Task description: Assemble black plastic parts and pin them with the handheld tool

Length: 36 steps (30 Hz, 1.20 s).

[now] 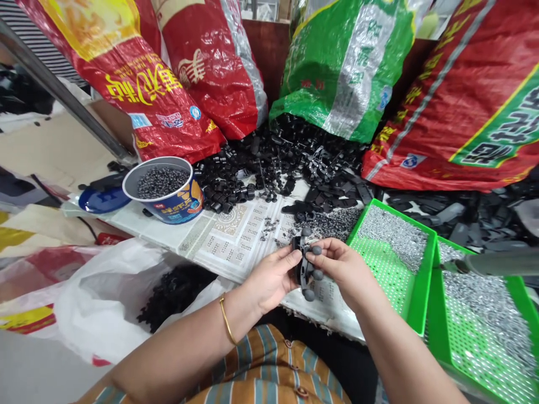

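My left hand [272, 275] and my right hand [341, 264] meet over the front edge of the table, both closed round a small black plastic part [302, 268]. The part is held upright between the thumbs and fingers. The fingertips of my right hand wear dark grey rubber caps. A thin gold bangle sits on my left wrist. Behind my hands a heap of black plastic parts [269, 163] spreads across the table, with tiny metal bits [328, 221] scattered just beyond the held part.
A round tub [166, 191] of small dark pellets stands at the left beside a blue lid [103, 200]. Two green mesh trays [423, 280] of small silver screws lie at the right. Red and green woven sacks [345, 62] lean at the back. A white plastic bag [109, 297] of black parts hangs below the table.
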Tool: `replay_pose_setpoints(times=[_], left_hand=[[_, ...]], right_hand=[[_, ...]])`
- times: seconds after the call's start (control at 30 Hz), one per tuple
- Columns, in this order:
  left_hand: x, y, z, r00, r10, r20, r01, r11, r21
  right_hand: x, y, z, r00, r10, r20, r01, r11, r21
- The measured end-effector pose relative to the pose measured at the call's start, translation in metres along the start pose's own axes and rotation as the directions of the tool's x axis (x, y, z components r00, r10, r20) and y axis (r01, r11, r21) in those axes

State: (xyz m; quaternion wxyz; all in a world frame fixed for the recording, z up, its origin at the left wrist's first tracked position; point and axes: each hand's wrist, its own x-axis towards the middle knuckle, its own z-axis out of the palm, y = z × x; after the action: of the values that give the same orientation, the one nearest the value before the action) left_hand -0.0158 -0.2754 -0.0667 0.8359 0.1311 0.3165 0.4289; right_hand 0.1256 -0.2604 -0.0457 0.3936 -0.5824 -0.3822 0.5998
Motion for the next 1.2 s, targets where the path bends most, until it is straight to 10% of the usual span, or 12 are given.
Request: replay_pose_setpoints(times=[0.77, 1.2], left_hand=[[0.001, -0.01, 0.001, 0.997, 0.004, -0.079, -0.006, 1.0, -0.028], [-0.011, -0.004, -0.001, 0.982, 0.181, -0.049, -0.158, 0.939, 0.307]], right_hand=[[-0.006, 0.008, 0.01, 0.997, -0.028, -0.071, 0.029, 0.999, 0.014], [-0.005, 0.02, 0.018, 0.995, -0.092, -0.039, 0.093, 0.995, 0.039]])
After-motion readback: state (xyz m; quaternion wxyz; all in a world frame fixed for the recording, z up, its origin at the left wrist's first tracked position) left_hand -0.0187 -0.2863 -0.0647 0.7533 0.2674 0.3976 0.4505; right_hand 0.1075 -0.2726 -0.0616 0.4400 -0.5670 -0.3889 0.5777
